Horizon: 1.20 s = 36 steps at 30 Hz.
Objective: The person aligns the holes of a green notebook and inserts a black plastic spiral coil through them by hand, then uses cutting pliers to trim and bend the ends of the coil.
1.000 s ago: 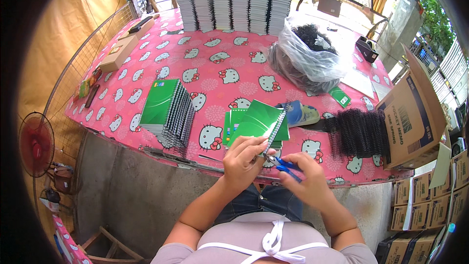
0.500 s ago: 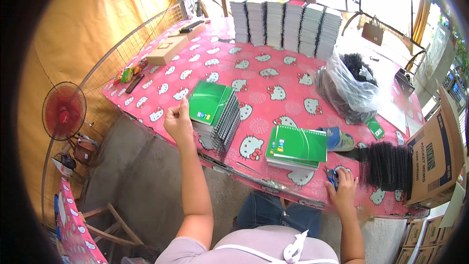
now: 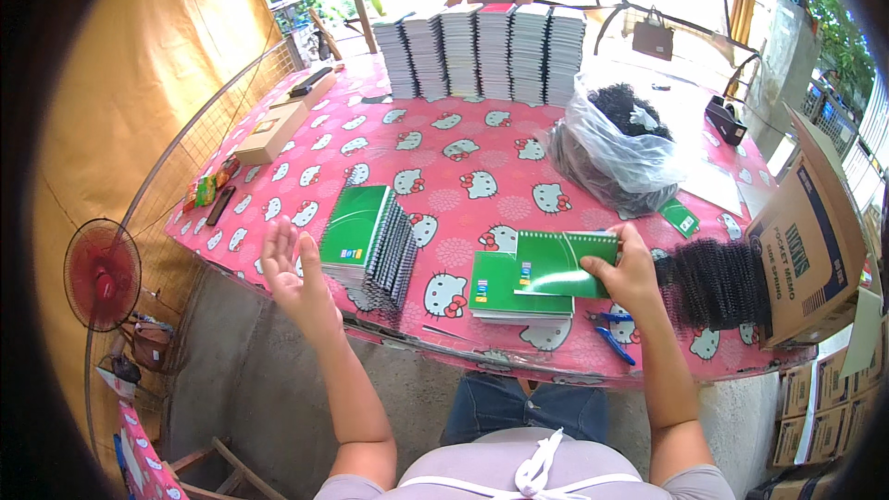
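Beside the stack, left hand (image 3: pixel 292 273) lifted open-palmed.

A second ago both your hands were together at the table edge, working with the blue tool. Now your right hand (image 3: pixel 628 270) has let it go and holds a green notebook (image 3: pixel 556 262) over the short green pile (image 3: pixel 505 289). Your left hand (image 3: pixel 289 268) has moved out, open, beside the tall notebook pile (image 3: pixel 366 233).

Glossy green paper notebook (image 3: pixel 565 264), black wire spirals (image 3: pixel 713 282), glossy patterned plastic tablecloth (image 3: pixel 463 148)
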{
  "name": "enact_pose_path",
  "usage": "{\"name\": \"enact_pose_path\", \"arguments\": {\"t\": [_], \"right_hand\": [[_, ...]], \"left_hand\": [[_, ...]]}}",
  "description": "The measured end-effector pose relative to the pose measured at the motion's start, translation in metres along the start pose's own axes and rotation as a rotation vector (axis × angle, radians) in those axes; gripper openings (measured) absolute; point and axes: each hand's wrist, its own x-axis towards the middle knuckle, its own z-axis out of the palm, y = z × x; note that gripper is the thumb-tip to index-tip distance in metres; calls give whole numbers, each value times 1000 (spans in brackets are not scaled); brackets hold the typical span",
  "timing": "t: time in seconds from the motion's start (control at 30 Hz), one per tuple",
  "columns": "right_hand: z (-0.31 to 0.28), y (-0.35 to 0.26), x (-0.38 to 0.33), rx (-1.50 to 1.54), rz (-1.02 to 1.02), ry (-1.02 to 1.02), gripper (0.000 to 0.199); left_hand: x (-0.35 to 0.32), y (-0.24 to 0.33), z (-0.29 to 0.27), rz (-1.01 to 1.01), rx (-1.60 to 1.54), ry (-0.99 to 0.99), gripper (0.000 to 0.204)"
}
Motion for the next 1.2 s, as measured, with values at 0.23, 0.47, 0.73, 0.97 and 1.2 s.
{"name": "enact_pose_path", "arguments": {"t": [0.23, 0.47, 0.73, 0.97, 1.2], "right_hand": [[47, -38, -28, 274, -104, -13, 41], [11, -19, -30, -60, -512, -65, 42], [-72, 121, -21, -781, 290, 174, 30], [-66, 40, -19, -330, -240, 238, 14], [-32, -47, -36, -1, -432, 129, 24]], "left_hand": [[-111, 26, 86, -46, 108, -767, 68], [-117, 46, 119, 283, 475, -768, 20], [-107, 43, 127, 236, 329, -838, 15], [-108, 41, 129, 351, 263, -741, 16], [-109, 34, 125, 258, 242, -775, 14]]}}
